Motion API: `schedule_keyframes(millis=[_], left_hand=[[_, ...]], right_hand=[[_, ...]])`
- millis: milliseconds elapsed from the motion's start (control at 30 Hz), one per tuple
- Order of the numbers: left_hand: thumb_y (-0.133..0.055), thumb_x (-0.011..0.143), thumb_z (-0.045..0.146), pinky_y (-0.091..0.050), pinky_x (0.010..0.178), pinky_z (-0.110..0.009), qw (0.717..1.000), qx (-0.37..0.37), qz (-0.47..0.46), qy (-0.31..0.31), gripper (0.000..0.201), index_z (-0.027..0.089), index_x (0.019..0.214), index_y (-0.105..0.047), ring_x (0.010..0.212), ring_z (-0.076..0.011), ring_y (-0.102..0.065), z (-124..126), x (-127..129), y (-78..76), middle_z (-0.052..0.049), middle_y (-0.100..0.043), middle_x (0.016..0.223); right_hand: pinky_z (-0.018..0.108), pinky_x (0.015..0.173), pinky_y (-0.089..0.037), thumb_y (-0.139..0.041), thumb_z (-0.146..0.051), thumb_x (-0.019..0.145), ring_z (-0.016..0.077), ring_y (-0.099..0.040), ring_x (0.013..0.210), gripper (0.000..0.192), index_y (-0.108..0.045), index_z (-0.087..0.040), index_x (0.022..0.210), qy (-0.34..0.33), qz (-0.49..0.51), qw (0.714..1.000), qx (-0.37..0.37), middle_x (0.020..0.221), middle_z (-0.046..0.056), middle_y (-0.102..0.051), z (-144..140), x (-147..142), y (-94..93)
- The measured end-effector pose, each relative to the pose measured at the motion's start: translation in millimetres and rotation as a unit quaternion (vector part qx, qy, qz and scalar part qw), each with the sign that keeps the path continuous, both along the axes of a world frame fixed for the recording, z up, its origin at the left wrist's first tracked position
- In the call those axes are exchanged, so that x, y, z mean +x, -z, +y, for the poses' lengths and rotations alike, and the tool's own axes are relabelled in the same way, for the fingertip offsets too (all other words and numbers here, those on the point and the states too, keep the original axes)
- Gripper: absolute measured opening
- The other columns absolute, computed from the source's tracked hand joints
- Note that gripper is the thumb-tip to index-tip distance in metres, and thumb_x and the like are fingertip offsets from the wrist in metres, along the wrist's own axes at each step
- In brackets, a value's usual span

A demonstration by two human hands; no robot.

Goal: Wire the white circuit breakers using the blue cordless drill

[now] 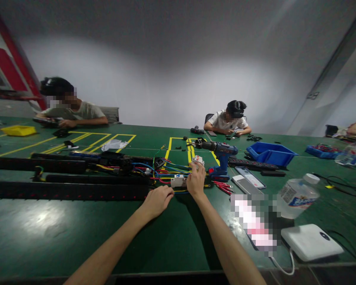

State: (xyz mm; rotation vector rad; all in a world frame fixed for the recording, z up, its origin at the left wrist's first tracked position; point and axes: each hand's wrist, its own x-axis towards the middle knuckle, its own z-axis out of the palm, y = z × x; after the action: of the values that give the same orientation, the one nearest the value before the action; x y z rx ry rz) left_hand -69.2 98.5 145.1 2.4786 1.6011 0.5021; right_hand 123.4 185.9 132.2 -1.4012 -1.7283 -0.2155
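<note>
My right hand (196,180) is closed, its fingertips on a small white block with orange-red marks (198,159), which looks like a circuit breaker. Just left of that hand lies a second white breaker (178,181) with a blue part, among red, blue, green and yellow wires (173,169). My left hand (158,201) rests at the near end of a long black strip (68,190), its fingers curled together; anything inside them is hidden. Beyond my right hand, a blue cordless drill (221,158) stands upright with its chuck to the left.
Red-sleeved leads (222,186), phones (249,178), a bottle (298,196) and a white power bank (312,242) lie to the right. Farther back are a blue bin (269,154) and a yellow tray (18,130). People (227,118) sit across the green table (106,237).
</note>
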Motion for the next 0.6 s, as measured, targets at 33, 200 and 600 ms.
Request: schedule_keyframes(millis=[33,200,600], left_hand=[[-0.046,0.101,0.03,-0.046,0.086,-0.03,1.0,0.0,-0.006,-0.002,0.021,0.026,0.105,-0.066,0.099,-0.0205,-0.066,-1,0,-1.3,-0.003,-0.07,0.105],[-0.045,0.101,0.031,-0.045,0.082,-0.031,0.999,-0.002,-0.041,-0.018,0.02,0.028,0.106,-0.063,0.096,-0.0208,-0.068,-3,-1,-7.2,-0.001,-0.072,0.105],[-0.052,0.097,0.032,-0.046,0.081,-0.029,0.993,-0.015,-0.114,-0.012,0.014,0.026,0.101,-0.063,0.091,-0.0192,-0.067,-2,-6,-11.1,-0.001,-0.072,0.103]], right_hand=[[0.043,0.112,-0.031,-0.044,-0.007,0.082,0.0287,-0.037,0.134,0.053,-0.056,-0.02,0.133,0.018,-0.006,1.0,-0.008,0.141,0.014,-0.045,6,1,-0.6],[0.044,0.118,-0.02,-0.047,-0.011,0.084,0.0296,-0.023,0.147,0.059,-0.047,-0.02,0.143,0.082,-0.044,0.992,-0.086,0.157,0.014,-0.03,39,4,0.8],[0.058,0.116,-0.019,-0.06,-0.011,0.079,0.0339,-0.025,0.146,0.063,-0.054,-0.03,0.139,0.095,-0.038,0.985,-0.142,0.155,0.011,-0.037,66,22,9.3]])
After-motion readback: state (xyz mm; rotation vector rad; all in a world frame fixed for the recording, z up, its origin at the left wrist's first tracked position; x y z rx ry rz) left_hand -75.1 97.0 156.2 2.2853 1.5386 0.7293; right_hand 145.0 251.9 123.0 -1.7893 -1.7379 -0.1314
